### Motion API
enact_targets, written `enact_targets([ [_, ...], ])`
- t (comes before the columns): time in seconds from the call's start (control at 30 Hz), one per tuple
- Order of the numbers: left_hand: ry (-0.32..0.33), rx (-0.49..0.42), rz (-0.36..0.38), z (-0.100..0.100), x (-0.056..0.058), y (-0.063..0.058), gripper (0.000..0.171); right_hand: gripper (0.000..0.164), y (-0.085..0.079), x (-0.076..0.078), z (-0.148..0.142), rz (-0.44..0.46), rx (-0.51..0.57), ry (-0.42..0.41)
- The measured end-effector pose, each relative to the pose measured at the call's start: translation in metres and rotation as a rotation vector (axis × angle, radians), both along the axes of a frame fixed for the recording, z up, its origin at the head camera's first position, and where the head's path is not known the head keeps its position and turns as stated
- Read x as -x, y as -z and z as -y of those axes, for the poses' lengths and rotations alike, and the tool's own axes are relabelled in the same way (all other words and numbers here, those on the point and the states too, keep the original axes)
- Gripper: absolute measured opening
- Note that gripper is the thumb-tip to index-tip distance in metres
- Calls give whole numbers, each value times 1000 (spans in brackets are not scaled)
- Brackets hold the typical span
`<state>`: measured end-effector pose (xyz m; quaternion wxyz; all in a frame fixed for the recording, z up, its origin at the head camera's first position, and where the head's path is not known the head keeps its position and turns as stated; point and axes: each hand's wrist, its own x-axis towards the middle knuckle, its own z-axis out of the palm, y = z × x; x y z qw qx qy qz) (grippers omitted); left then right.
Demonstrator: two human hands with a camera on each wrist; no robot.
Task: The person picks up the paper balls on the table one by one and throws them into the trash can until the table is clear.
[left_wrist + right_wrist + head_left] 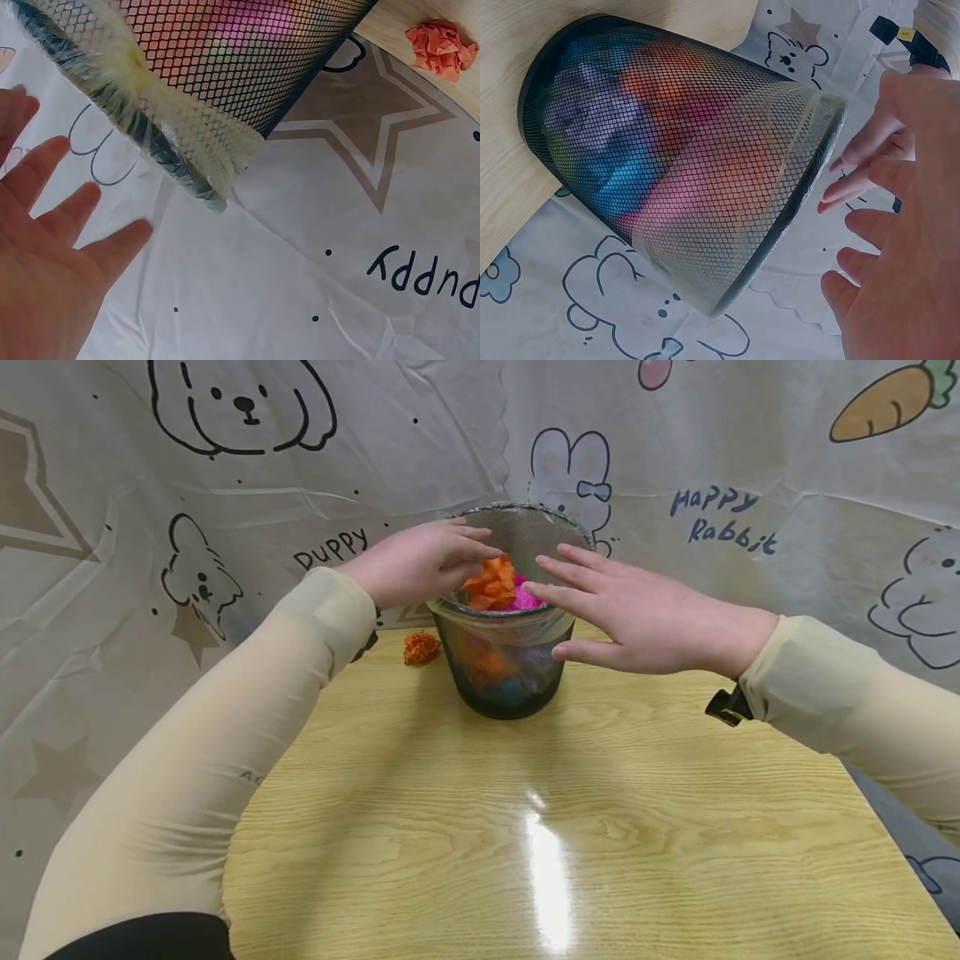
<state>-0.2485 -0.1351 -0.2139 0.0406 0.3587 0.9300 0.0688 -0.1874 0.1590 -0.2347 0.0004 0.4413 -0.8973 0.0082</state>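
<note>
A black mesh wastebasket point(502, 693) stands upright near the back edge of the table, a clear plastic liner point(184, 142) folded over its rim. Through the mesh show crumpled paper balls in orange point(667, 75), pink point(679, 191), blue and purple. On top of the pile sit an orange paper ball point(491, 583) and a pink one point(527, 597). My left hand point(427, 556) hovers at the left side of the rim, fingers extended and spread. Opposite it, my right hand point(626, 610) reaches over the right side with straight, spread fingers. Neither hand holds anything.
One orange crumpled paper ball point(422, 647) lies on the wooden table point(465, 827) just left of the wastebasket. Behind rises a pale cloth point(420, 452) printed with cartoon animals and lettering, close to the basket's back.
</note>
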Motion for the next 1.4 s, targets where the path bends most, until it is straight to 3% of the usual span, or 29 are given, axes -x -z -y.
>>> enact_targets([
  [0.23, -82, 2, -50, 6, -4, -2, 60, 77, 1, 0, 0, -7, 1, -3],
  [0.53, -115, -26, -98, 25, -4, 0, 65, 76, 1, -6, 5, -24, 18, -36],
  [0.9, -178, -40, -95, 64, -3, 7, 64, 76, 8, -28, 23, -97, 42, -185],
  [1.17, -243, -40, -49, 94, -2, 23, 64, 75, 21, -47, 36, -123, 64, -315],
  [1.4, -281, 10, -5, 109, -2, 54, 66, 75, 41, -55, 42, -82, 50, -342],
])
